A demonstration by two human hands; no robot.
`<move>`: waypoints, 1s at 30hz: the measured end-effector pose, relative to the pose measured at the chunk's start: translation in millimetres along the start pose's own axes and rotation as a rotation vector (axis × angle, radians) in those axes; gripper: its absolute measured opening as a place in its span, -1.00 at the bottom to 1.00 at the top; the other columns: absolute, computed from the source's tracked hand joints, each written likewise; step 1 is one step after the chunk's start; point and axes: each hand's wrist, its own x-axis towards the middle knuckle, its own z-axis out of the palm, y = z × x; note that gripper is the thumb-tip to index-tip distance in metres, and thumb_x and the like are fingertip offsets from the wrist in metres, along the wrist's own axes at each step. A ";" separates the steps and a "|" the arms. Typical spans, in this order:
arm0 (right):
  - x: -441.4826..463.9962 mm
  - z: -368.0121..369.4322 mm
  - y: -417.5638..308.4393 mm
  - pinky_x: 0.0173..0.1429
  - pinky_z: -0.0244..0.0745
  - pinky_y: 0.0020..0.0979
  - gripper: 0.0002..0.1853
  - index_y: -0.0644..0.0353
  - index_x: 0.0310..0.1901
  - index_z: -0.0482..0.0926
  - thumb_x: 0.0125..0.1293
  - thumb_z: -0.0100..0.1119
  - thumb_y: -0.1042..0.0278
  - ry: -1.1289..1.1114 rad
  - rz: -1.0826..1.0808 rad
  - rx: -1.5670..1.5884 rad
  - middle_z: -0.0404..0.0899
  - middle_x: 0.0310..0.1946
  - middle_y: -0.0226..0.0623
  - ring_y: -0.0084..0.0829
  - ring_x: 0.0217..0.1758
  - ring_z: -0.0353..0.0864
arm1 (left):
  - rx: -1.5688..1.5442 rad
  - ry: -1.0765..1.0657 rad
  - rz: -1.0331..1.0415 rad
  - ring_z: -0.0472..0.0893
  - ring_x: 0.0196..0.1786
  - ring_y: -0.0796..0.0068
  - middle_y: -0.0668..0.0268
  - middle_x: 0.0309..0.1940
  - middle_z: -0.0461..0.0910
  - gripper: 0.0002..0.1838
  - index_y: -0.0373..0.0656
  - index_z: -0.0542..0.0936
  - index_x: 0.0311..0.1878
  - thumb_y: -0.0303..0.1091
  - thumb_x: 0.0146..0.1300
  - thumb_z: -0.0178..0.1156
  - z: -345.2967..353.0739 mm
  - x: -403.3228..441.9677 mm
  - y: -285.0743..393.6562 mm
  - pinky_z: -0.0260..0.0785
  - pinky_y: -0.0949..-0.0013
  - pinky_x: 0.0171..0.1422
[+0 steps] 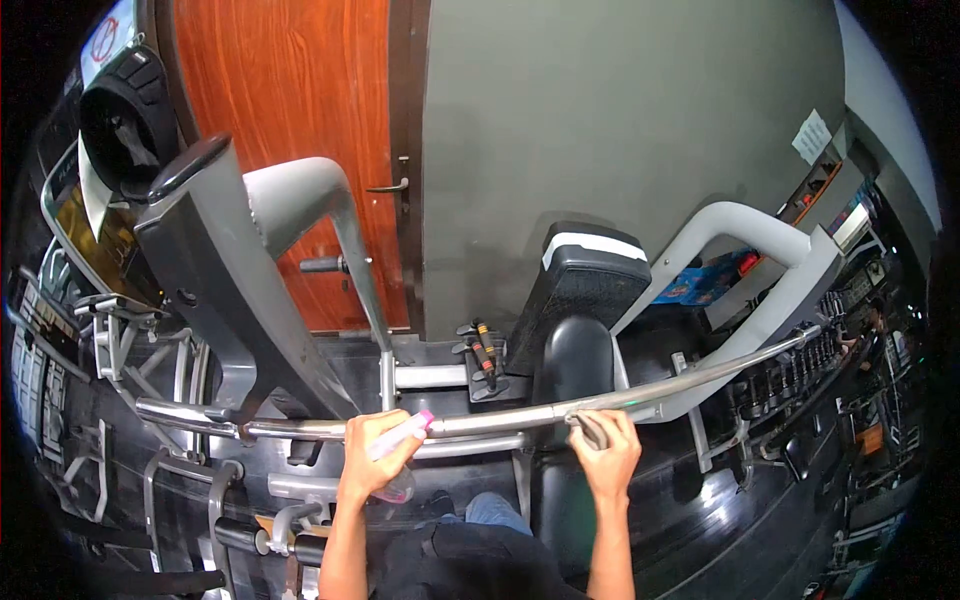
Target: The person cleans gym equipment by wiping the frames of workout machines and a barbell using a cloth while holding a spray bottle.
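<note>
A long metal bar (pixel 500 420) runs across in front of me, at the height of both hands. My left hand (pixel 380 450) is closed around a clear spray bottle with a pink nozzle (pixel 426 416), which is right at the bar. Bunched in my right hand (pixel 608 445) is a dark cloth (pixel 592 430), pressed against the bar right of the bottle. Behind the bar stands a black padded bench (pixel 578 360) with a white band across the top of its backrest.
Grey machine frames rise at the left (pixel 240 270) and right (pixel 750 300). An orange wooden door (pixel 290 100) is in the wall ahead. Dumbbells (pixel 785 375) line a rack at the right. Small weights with orange bands (pixel 484 350) lie beyond the bar.
</note>
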 end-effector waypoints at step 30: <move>49.2 3.8 -25.4 -0.06 0.60 -0.22 -0.86 0.11 -0.32 0.71 0.05 0.32 0.33 -0.385 -0.277 0.059 0.65 -0.29 -0.35 -0.22 -0.17 0.66 | -0.091 0.111 -0.198 0.57 -0.59 0.58 0.29 -0.59 0.64 -0.71 -0.30 0.69 -0.42 -0.25 0.26 0.22 22.0 2.5 18.2 0.36 0.46 -0.49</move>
